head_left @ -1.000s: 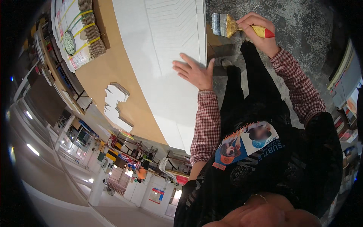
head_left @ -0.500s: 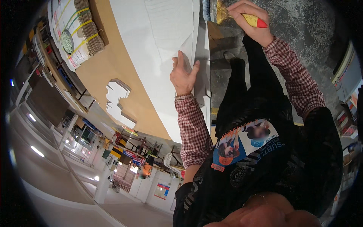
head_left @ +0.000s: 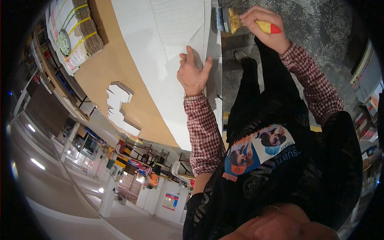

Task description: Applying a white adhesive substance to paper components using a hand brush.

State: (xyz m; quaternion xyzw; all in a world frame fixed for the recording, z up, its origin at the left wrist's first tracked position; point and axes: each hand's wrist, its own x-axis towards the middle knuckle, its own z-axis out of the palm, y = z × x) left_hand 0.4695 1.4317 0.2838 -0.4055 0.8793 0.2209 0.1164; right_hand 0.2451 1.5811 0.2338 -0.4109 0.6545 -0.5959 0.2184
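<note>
My right hand is closed around the yellow, red-tipped handle of a flat paintbrush. The brush's dark bristles point left, at the right edge of a stack of large white sheets; whether they touch it I cannot tell. On those sheets lies my left hand, fingers spread, beside a lifted or folded sheet edge. Faint curved lines run across the top sheet. Both forearms wear red-and-white checked sleeves.
A brown board lies under the sheets on the table. White cut-out pieces rest on it. Farther left stands a strapped bundle of brown sheets with a roll of pale green cord. Grey concrete floor extends right of the table.
The paintbrush has come down slightly, toward me, so its bristles now show more fully. My left hand stays on the sheets, shifted a little left in view.
</note>
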